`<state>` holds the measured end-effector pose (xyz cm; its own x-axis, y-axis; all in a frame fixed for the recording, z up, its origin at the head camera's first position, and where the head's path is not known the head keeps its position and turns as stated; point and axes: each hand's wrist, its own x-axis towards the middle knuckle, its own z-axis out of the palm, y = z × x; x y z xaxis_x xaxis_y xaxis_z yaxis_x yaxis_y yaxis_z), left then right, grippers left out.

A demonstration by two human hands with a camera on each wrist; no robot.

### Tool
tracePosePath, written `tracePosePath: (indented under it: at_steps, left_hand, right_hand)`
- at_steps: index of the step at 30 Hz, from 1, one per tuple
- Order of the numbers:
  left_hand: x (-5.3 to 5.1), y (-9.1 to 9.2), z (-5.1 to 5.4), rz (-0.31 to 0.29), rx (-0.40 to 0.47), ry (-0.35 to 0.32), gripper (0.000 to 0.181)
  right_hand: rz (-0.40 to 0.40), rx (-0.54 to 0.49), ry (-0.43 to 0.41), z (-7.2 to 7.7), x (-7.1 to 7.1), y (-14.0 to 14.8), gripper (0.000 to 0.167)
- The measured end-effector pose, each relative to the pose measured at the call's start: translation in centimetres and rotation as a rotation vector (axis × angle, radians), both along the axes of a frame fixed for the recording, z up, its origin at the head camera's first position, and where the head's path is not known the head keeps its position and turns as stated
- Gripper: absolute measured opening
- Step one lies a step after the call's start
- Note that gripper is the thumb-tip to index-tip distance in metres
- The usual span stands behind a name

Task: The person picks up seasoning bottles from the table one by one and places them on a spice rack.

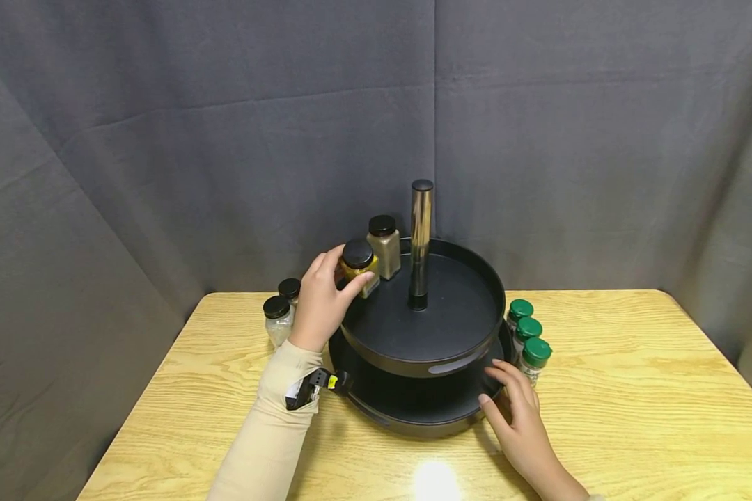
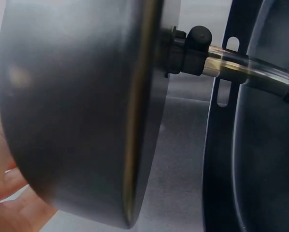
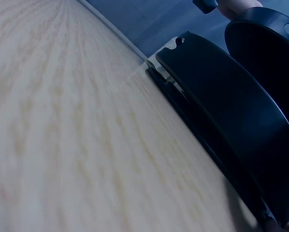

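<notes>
A black two-tier round tray stands on the table, its upper tier (image 1: 451,327) above a wider lower tier (image 1: 413,417), with a metal post (image 1: 420,243) rising from the middle. At the upper tier's left edge the left hand (image 1: 326,296) grips a black-lidded jar with yellow contents (image 1: 359,257) between thumb and fingers. Just behind it on the upper tier stands a black-lidded jar of greyish-brown contents (image 1: 385,250). The right hand (image 1: 519,424), fingers spread and slightly bent, is by the lower tier's right front edge; whether it touches the rim is unclear.
Left of the tray, two black-lidded jars (image 1: 278,321) stand on the wooden table (image 1: 633,390). Several green-lidded jars (image 1: 535,353) are lined up close along its right side. A grey curtain (image 1: 225,174) hangs behind and beside the table.
</notes>
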<state>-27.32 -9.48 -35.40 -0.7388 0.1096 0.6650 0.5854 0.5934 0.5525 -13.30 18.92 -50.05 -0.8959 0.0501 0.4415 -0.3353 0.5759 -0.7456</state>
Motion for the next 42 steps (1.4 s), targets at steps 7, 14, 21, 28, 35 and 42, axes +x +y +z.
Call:
tracePosePath:
  at_steps: [7, 14, 21, 28, 35, 42]
  left_hand:
    - [-0.5, 0.2, 0.1, -0.022, 0.003, -0.029, 0.053]
    - [-1.0, 0.2, 0.2, -0.035, 0.006, -0.062, 0.052]
    - [-1.3, 0.3, 0.3, -0.023, 0.010, -0.094, 0.052]
    - [-1.7, 0.4, 0.3, -0.018, 0.009, -0.103, 0.052]
    - [-1.9, 0.5, 0.3, -0.008, 0.020, -0.105, 0.052]
    - [-2.1, 0.9, 0.2, 0.022, 0.022, -0.105, 0.053]
  right_hand:
    - [-0.003, 0.001, 0.005, 0.0, 0.0, 0.1, 0.037]
    - [-0.001, 0.003, 0.004, 0.1, 0.1, 0.0, 0.037]
    - [0.003, 0.004, -0.007, 0.0, 0.1, 0.0, 0.037]
    - [0.001, 0.006, -0.008, -0.2, 0.1, 0.1, 0.037]
    - [-0.001, 0.008, -0.015, -0.1, 0.2, 0.2, 0.037]
    - [-0.004, 0.011, -0.007, -0.2, 0.2, 0.2, 0.037]
